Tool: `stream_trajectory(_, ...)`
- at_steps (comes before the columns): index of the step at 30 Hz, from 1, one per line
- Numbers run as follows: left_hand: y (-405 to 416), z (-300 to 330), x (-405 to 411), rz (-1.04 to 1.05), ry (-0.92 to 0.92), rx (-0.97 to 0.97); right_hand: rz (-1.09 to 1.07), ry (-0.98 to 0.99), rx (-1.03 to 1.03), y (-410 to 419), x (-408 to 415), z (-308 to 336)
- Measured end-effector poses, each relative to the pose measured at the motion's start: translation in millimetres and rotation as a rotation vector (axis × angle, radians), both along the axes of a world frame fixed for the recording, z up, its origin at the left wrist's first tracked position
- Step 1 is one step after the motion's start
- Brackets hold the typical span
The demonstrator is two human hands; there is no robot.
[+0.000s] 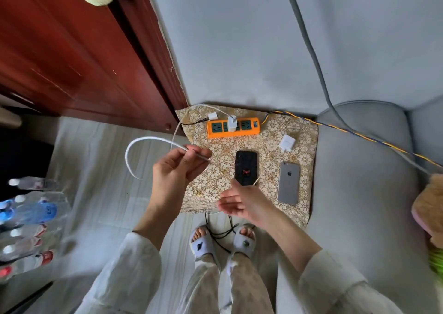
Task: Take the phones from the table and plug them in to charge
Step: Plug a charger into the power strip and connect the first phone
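Note:
A black phone (246,167) with a red spider mark lies face down on the small table (304,146) with a gold floral cloth. To its right lies a grey phone (288,183), also face down. My left hand (176,170) pinches a white charging cable (143,142) that loops out to the left. My right hand (239,202) hovers with fingers apart over the table's front edge, just below the black phone. An orange power strip (233,128) holds one white charger (232,123). A second white charger (287,143) lies loose, its thin cable running past the black phone.
A red wooden door (72,57) stands at the left. Several water bottles (28,220) lie on the floor at far left. Black cords (220,234) trail between my slippered feet. A grey sofa (371,170) borders the table on the right, crossed by a yellow-blue cord (359,135).

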State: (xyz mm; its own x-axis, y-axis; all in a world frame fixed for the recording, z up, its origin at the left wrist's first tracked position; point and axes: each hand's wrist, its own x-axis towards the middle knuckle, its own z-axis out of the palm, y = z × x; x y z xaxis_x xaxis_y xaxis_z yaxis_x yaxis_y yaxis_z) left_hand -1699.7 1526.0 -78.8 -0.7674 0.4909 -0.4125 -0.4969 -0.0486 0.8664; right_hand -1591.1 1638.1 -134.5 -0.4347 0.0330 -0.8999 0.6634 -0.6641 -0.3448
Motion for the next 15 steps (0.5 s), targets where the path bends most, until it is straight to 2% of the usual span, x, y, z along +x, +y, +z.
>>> stream_trajectory(3, 1.2, 14.3, -1.6, -0.014, -0.068, 0.121, -0.249, -0.010, -0.384, -3.4, -18.6, -3.6)
stream_trajectory(5, 2.6, 23.2, -1.7, -0.022, -0.079, 0.156, -0.400, 0.051, -0.502, 4.4, -35.9, 0.8)
stream_trajectory(8, 1.4, 31.7, 1.5, -0.043, -0.093, 0.208, -0.660, 0.096, -0.598, 19.6, -54.5, 7.3)
stream_trajectory(11, -5.0, 27.6, 2.3, 0.021, -0.068, 0.166, -0.931, 0.068, -0.634, 34.1, -51.4, 4.8)
stream_trajectory(15, -25.1, 3.5, -0.2, 0.238, -0.194, 0.023, -0.933, 0.040, -0.517, 48.4, -33.2, -0.9)
